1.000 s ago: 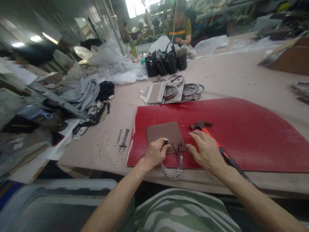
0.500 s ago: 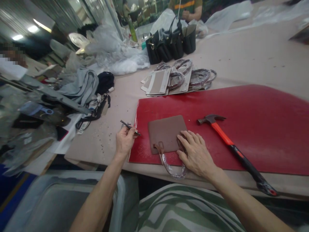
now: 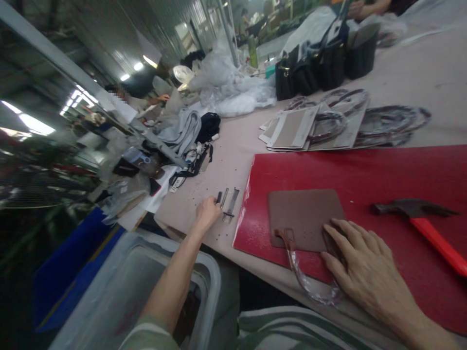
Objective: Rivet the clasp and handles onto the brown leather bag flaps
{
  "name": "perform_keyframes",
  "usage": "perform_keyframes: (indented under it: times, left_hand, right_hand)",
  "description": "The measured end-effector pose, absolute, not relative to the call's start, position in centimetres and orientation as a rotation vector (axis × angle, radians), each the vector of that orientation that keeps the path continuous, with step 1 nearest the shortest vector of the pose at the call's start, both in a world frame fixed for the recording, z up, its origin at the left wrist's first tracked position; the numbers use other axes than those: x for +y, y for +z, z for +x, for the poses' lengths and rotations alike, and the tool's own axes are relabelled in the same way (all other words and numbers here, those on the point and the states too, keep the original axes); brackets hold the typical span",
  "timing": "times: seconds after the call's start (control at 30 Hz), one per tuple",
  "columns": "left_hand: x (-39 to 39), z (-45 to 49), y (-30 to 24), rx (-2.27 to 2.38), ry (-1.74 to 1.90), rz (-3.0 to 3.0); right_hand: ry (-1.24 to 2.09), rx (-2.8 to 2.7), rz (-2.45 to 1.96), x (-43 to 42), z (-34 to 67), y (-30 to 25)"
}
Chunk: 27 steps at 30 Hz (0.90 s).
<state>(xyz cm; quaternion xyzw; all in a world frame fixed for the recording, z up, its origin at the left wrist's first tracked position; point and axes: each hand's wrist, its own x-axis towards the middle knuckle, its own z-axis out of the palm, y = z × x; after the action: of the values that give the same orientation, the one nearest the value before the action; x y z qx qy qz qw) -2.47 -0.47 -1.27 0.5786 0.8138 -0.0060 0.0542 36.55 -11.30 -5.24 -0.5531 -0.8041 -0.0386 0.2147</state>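
My left hand (image 3: 208,214) is on the pale table left of the red board, its fingers closed around a short dark metal tool (image 3: 219,197) that shows only in part. Just right of it lie a thin metal rod (image 3: 225,197) and a longer metal tool (image 3: 232,202). My right hand (image 3: 365,262) rests with fingers apart on the lower right corner of a brown leather panel (image 3: 304,214). A plastic-wrapped bag handle (image 3: 301,279) loops from the panel's lower edge, one end partly hidden under this hand. To the right, a claw hammer (image 3: 434,238) lies on the board.
The red board (image 3: 386,172) covers the table's near right part. Behind it are stacked panels with wrapped handles (image 3: 295,129) and black bags (image 3: 328,63). Straps and grey cloth (image 3: 180,131) lie at the left. A grey plastic bin (image 3: 142,257) stands below the table edge.
My left hand has moved off the red board's edge to the metal tools on the table at the left. The view has turned left. My right hand stays on the leather panel.
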Motion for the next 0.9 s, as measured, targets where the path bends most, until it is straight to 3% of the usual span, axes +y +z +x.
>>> perform_keyframes:
  times: [0.33, 0.6, 0.77, 0.9]
  left_hand:
    - [1.5, -0.6, -1.1, 2.395, 0.041, 1.754]
    - [6.2, -1.6, -1.2, 2.273, 0.078, 1.532]
    - [4.1, -0.8, 0.1, 2.089, 0.385, 1.467]
    - [-0.2, 4.1, 0.2, 1.545, 1.007, 1.191]
  right_hand:
    - [-0.173, -2.247, -1.507, -11.0, 36.6, -5.4]
    - [-0.029, -2.241, -1.604, -11.7, 36.1, -4.4]
    - [0.03, -2.227, -1.631, -11.9, 36.0, -4.2]
    - [0.062, -2.218, -1.65, -12.1, 36.0, -4.2]
